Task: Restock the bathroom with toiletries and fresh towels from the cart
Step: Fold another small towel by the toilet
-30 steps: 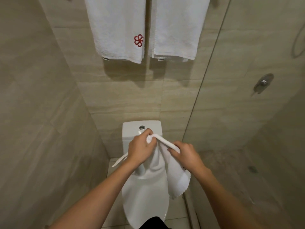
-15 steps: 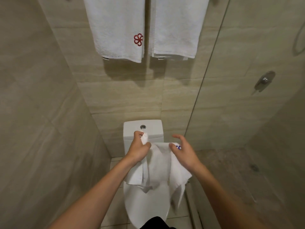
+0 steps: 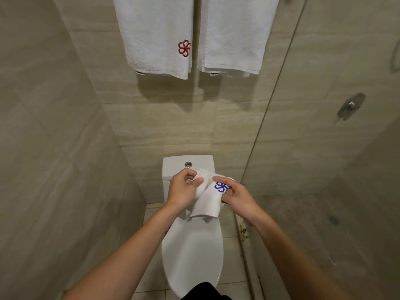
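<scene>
A small white hand towel point(image 3: 208, 200) with a blue flower logo is bunched between both hands above the toilet. My left hand point(image 3: 183, 190) grips its upper left part with curled fingers. My right hand point(image 3: 237, 197) pinches its right side next to the logo. The towel's lower end hangs over the closed toilet lid point(image 3: 192, 250). On the wall above hang two large white bath towels: the left towel point(image 3: 158, 33) carries a red flower logo, the right towel point(image 3: 236, 31) is plain.
The white toilet tank point(image 3: 175, 167) with a chrome flush button stands against the beige tiled wall. A glass shower partition point(image 3: 275, 105) runs on the right, with a shower valve point(image 3: 351, 104) behind it. A tiled wall closes in on the left.
The towel was spread and hanging loosely between my hands; now it is folded into a narrower bundle with the blue logo showing. Both hands have moved closer together.
</scene>
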A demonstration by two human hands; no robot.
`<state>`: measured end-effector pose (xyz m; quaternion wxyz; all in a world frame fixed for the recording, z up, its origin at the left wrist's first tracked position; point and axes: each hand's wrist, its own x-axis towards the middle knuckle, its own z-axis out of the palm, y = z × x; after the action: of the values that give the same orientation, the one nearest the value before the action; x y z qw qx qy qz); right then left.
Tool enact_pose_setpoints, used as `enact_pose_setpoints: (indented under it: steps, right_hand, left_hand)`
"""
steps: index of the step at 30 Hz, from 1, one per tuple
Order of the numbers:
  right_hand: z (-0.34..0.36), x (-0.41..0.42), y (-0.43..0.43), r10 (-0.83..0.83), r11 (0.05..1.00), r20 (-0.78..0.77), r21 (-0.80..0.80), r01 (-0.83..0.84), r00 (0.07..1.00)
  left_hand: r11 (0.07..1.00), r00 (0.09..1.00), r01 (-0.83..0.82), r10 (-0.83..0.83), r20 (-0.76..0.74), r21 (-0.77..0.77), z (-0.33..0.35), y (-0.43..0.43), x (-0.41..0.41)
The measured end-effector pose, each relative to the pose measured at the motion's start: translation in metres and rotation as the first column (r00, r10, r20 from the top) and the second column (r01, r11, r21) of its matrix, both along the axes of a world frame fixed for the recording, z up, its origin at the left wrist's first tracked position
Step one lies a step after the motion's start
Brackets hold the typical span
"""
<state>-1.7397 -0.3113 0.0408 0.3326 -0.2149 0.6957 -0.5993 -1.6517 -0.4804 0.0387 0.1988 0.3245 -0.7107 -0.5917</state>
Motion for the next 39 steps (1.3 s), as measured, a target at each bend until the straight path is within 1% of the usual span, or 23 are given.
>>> enact_pose_setpoints:
  steps: [2,7,9,11,15,20,26,30,34,39]
  right_hand:
    - [-0.001,-0.001,-0.001,-0.012,1.0,-0.078,0.01,0.013,0.997]
    - [0.001,-0.004,-0.01,-0.119,0.991,-0.19,0.035,0.128,0.974]
    - [0.001,-0.005,-0.012,-0.162,0.983,-0.208,0.047,0.176,0.965]
    - [0.003,-0.006,-0.013,-0.174,0.98,-0.204,0.057,0.189,0.963]
    - [0.005,-0.005,-0.014,-0.122,0.989,-0.191,0.064,0.136,0.974]
    - [0.009,-0.007,-0.014,-0.081,0.985,-0.149,0.141,0.102,0.986]
    - [0.012,-0.008,-0.014,-0.018,0.992,-0.132,0.118,0.034,0.991]
    - [0.008,-0.009,-0.015,0.03,0.996,-0.196,0.083,-0.014,0.98]
    - [0.008,-0.008,-0.016,0.091,0.994,-0.263,0.087,-0.071,0.961]
    - [0.014,-0.01,-0.018,0.143,0.987,-0.269,0.117,-0.115,0.952]
  left_hand:
    - [1.0,1.0,0.011,-0.011,-0.024,0.012,0.002,0.001,-0.001]
    - [0.996,0.996,0.068,-0.064,-0.06,0.06,0.011,0.002,0.0]
    - [0.991,0.991,0.111,-0.104,-0.087,0.077,0.014,0.002,0.001]
    - [0.981,0.981,0.168,-0.156,-0.112,0.102,0.014,0.004,0.002]
    - [0.961,0.967,0.244,-0.231,-0.108,0.13,0.017,0.009,0.005]
    - [0.954,0.967,0.241,-0.219,-0.133,0.18,0.019,0.008,0.007]
    - [0.934,0.96,0.258,-0.218,-0.175,0.248,0.024,0.012,0.005]
    - [0.933,0.96,0.255,-0.214,-0.181,0.255,0.023,0.01,0.003]
    - [0.937,0.961,0.255,-0.218,-0.17,0.237,0.024,0.013,0.002]
    - [0.938,0.968,0.227,-0.186,-0.171,0.262,0.024,0.011,0.002]
